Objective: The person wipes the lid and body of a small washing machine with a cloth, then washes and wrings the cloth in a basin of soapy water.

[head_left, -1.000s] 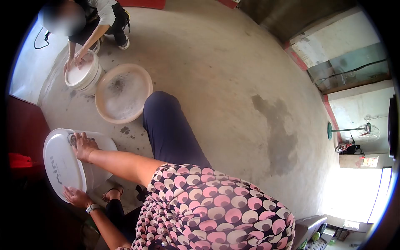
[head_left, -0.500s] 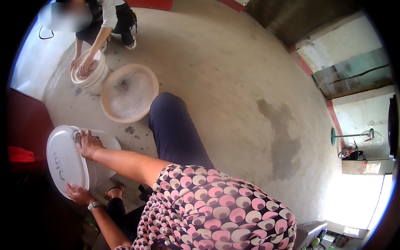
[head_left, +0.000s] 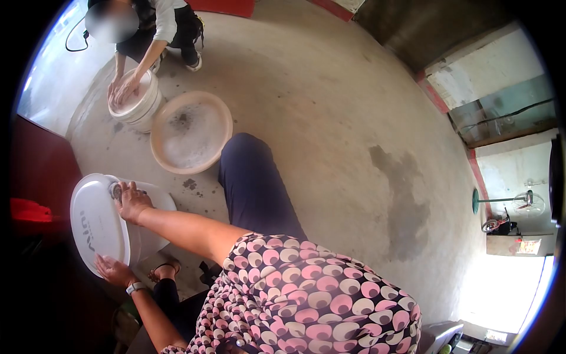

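A white oval lidded bin (head_left: 88, 221) with grey lettering on its top stands tilted towards me at the left. My right hand (head_left: 133, 203) is closed around a grey scrubber (head_left: 114, 190), pressed to the rim beside the lid; the fingers partly hide it. Along the lid's lower edge, my left hand (head_left: 115, 271), with a watch on the wrist, rests with fingers outstretched and holds nothing. Beyond the bin lies a wide beige basin (head_left: 158, 144) with cloudy, foamy water and a dark patch in it.
A co-worker (head_left: 168, 26) crouches at the top left, both hands inside a white bucket (head_left: 154, 106) beside the basin. My bent knee (head_left: 244, 153) is close to the basin. Wet patches (head_left: 401, 200) mark the concrete floor. Dark red furniture (head_left: 44, 159) borders the bin on the left.
The view has shifted slightly, so the scene sits a little further right. Both my hands stay at nearly the same places on the bin. The co-worker's hands have come closer together in the bucket.
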`<control>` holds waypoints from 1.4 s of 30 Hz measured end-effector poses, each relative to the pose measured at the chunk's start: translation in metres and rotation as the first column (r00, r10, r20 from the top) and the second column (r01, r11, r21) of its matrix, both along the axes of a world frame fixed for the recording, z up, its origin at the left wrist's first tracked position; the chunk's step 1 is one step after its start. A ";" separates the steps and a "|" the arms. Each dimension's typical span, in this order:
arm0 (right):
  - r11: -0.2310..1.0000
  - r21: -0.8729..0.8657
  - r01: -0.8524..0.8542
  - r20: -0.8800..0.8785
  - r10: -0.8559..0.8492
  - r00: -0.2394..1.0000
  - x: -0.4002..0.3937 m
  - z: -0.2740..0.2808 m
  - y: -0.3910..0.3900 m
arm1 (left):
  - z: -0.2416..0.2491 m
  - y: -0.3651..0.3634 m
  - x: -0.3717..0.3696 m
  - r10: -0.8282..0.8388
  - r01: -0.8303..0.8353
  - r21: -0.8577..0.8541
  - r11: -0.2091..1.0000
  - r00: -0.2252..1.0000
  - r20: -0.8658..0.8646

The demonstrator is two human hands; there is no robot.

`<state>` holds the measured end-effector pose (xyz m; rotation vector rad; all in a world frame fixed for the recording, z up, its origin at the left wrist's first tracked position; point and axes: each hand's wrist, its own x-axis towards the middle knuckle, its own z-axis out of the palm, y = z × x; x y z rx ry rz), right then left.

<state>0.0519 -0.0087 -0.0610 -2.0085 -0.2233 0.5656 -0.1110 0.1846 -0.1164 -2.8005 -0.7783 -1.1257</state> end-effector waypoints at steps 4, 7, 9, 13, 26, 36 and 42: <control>1.000 0.002 -0.003 0.010 0.003 1.000 0.000 0.001 -0.001 | 0.000 -0.003 0.001 0.008 -0.007 -0.038 0.999 1.000 0.029; 1.000 0.015 0.005 0.017 -0.005 1.000 0.000 0.000 0.001 | 0.001 -0.004 0.002 0.015 -0.014 -0.047 0.999 0.999 0.030; 1.000 0.014 0.016 0.010 -0.016 1.000 -0.001 0.002 -0.001 | 0.005 -0.008 0.002 0.011 -0.009 -0.072 0.997 1.000 0.025; 1.000 0.005 -0.009 0.017 0.008 1.000 -0.001 0.005 -0.002 | 0.009 -0.012 0.003 0.036 -0.034 -0.059 0.998 0.999 0.030; 1.000 -0.005 0.017 0.058 -0.016 0.998 -0.002 -0.003 0.001 | 0.012 -0.019 0.005 0.090 -0.087 -0.104 0.991 0.996 0.028; 0.999 -0.026 0.029 0.064 -0.027 0.998 -0.002 -0.003 0.003 | 0.021 -0.030 0.006 0.132 -0.129 -0.166 0.978 0.991 0.006; 1.000 -0.003 0.030 0.068 -0.029 0.997 -0.002 -0.003 0.004 | 0.014 -0.021 0.005 0.146 -0.145 -0.165 0.976 0.989 -0.007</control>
